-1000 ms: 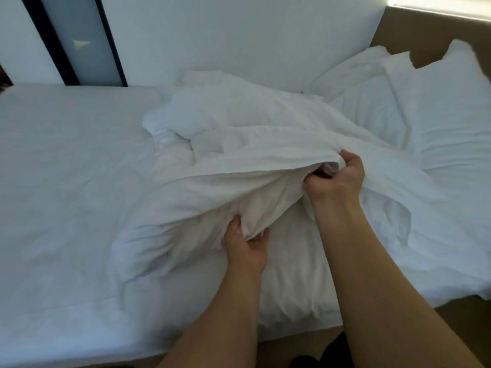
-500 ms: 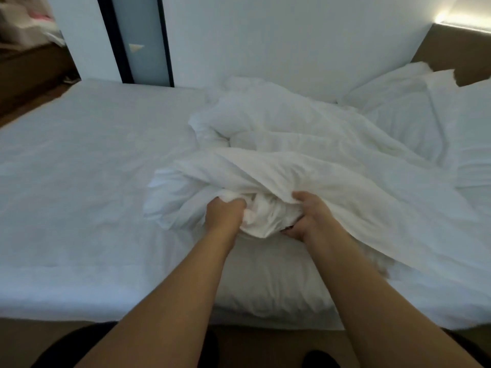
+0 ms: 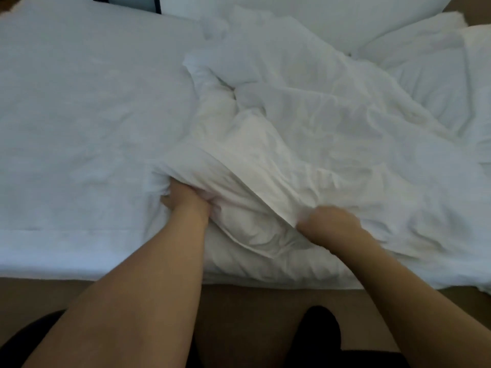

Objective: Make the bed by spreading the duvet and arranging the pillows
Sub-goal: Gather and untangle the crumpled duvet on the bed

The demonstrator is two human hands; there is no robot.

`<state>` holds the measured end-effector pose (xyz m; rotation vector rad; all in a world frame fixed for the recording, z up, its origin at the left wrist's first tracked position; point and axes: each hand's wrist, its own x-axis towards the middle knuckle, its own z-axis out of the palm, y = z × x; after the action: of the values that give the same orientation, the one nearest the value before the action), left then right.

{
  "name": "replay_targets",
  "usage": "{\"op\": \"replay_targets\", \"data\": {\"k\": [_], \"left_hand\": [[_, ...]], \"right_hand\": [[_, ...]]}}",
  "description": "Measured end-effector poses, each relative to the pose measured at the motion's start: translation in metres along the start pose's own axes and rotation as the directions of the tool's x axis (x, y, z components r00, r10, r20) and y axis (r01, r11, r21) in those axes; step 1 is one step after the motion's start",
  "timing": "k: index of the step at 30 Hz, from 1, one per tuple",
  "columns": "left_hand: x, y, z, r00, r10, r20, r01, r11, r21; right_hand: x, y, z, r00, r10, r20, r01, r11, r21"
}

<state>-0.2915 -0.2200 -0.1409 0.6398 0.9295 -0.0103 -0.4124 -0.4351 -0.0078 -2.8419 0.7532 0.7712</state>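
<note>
A crumpled white duvet (image 3: pixel 305 123) lies heaped across the middle and right of the bed, over the white sheet (image 3: pixel 79 115). My left hand (image 3: pixel 186 201) is closed on a bunched fold of the duvet near the bed's front edge, its fingers buried in the fabric. To the right, my right hand (image 3: pixel 329 221) grips another fold of the same duvet; it is motion-blurred. White pillows (image 3: pixel 425 57) lie at the far right, partly covered by the duvet.
The left half of the mattress shows only the flat sheet. A white wall with a dark-framed panel (image 3: pixel 156 4) stands behind the bed. The brown floor (image 3: pixel 252 314) and my dark-clothed legs (image 3: pixel 321 330) are below the bed's front edge.
My hands have moved apart along the duvet's near fold, the left going left and the right going right. The view has tilted down toward the bed's edge.
</note>
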Motion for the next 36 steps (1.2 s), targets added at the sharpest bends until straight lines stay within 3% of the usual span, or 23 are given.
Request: {"op": "replay_targets", "data": {"k": [2,4,5,7,9,10,13,15,16,18,20,22,23,25,27,28,29,30,31,32,33,34,36], "left_hand": [[-0.011,0.015,-0.001,0.997,0.049,0.063,-0.048,0.999,-0.026],[-0.019,0.029,-0.001,0.981,0.151,0.123,-0.167,0.978,0.129],[-0.020,0.039,-0.003,0.961,0.221,0.166,-0.260,0.929,0.265],[-0.026,0.066,-0.005,0.864,0.296,0.407,-0.472,0.754,0.456],[-0.028,0.094,-0.005,0.751,0.172,0.638,-0.602,0.576,0.554],[-0.035,0.107,-0.002,0.704,0.052,0.709,-0.617,0.541,0.572],[-0.050,0.124,0.012,0.601,-0.211,0.771,-0.538,0.606,0.586],[-0.059,0.119,0.024,0.632,-0.149,0.761,-0.484,0.691,0.537],[-0.055,0.113,0.029,0.661,-0.093,0.745,-0.520,0.659,0.544],[-0.050,0.103,0.033,0.716,-0.069,0.694,-0.615,0.409,0.675],[-0.048,0.099,0.034,0.709,-0.184,0.681,-0.673,0.114,0.731],[-0.047,0.094,0.038,0.625,-0.308,0.717,-0.739,0.062,0.671],[-0.049,0.089,0.038,0.612,-0.344,0.712,-0.752,0.024,0.658],[-0.047,0.073,0.034,0.653,-0.352,0.670,-0.753,-0.210,0.624],[-0.040,0.071,0.026,0.746,-0.238,0.622,-0.641,-0.514,0.571],[-0.035,0.081,0.021,0.775,-0.079,0.627,-0.553,-0.565,0.612],[-0.026,0.099,0.018,0.783,0.148,0.604,-0.476,-0.483,0.735],[-0.014,0.124,0.014,0.769,0.402,0.497,-0.431,-0.248,0.867],[-0.004,0.149,0.010,0.755,0.586,0.294,-0.418,0.085,0.905],[0.004,0.168,0.006,0.772,0.630,0.084,-0.433,0.424,0.795],[0.009,0.178,0.001,0.794,0.604,-0.063,-0.451,0.656,0.605],[0.008,0.178,-0.002,0.794,0.595,-0.122,-0.472,0.731,0.493],[-0.003,0.166,-0.001,0.763,0.645,0.041,-0.530,0.589,0.610]], "right_hand": [[-0.011,-0.039,-0.010,0.895,-0.286,-0.341,0.251,0.957,-0.142],[-0.012,-0.072,-0.006,0.744,-0.467,-0.477,0.442,0.881,-0.172],[-0.003,-0.084,0.001,0.748,-0.499,-0.438,0.478,0.862,-0.168],[0.023,-0.104,0.015,0.835,-0.442,-0.329,0.464,0.886,-0.012],[0.051,-0.112,0.021,0.876,-0.334,-0.349,0.428,0.871,0.240],[0.063,-0.111,0.022,0.879,-0.285,-0.383,0.424,0.834,0.354],[0.086,-0.095,0.025,0.888,-0.215,-0.406,0.401,0.794,0.457],[0.095,-0.084,0.029,0.885,-0.237,-0.400,0.403,0.821,0.405],[0.097,-0.082,0.029,0.888,-0.245,-0.389,0.409,0.808,0.424],[0.098,-0.080,0.024,0.940,-0.205,-0.273,0.336,0.705,0.625],[0.093,-0.074,0.006,0.973,-0.225,-0.051,0.146,0.428,0.892],[0.085,-0.062,-0.016,0.912,-0.391,0.124,-0.076,0.136,0.988],[0.079,-0.057,-0.027,0.864,-0.484,0.138,-0.129,0.052,0.990],[0.068,-0.057,-0.045,0.803,-0.586,0.109,-0.123,0.017,0.992],[0.060,-0.068,-0.052,0.810,-0.580,0.083,-0.009,0.131,0.991],[0.058,-0.077,-0.053,0.841,-0.537,0.064,0.073,0.231,0.970],[0.056,-0.088,-0.052,0.879,-0.476,0.026,0.154,0.334,0.930],[0.053,-0.101,-0.049,0.900,-0.435,-0.028,0.234,0.429,0.873],[0.047,-0.114,-0.043,0.899,-0.431,-0.071,0.305,0.503,0.809],[0.043,-0.125,-0.035,0.883,-0.450,-0.131,0.392,0.557,0.732],[0.039,-0.135,-0.025,0.855,-0.471,-0.217,0.493,0.610,0.620],[0.038,-0.142,-0.014,0.818,-0.488,-0.303,0.574,0.665,0.479],[0.038,-0.147,0.012,0.770,-0.547,-0.327,0.632,0.726,0.272]]}}
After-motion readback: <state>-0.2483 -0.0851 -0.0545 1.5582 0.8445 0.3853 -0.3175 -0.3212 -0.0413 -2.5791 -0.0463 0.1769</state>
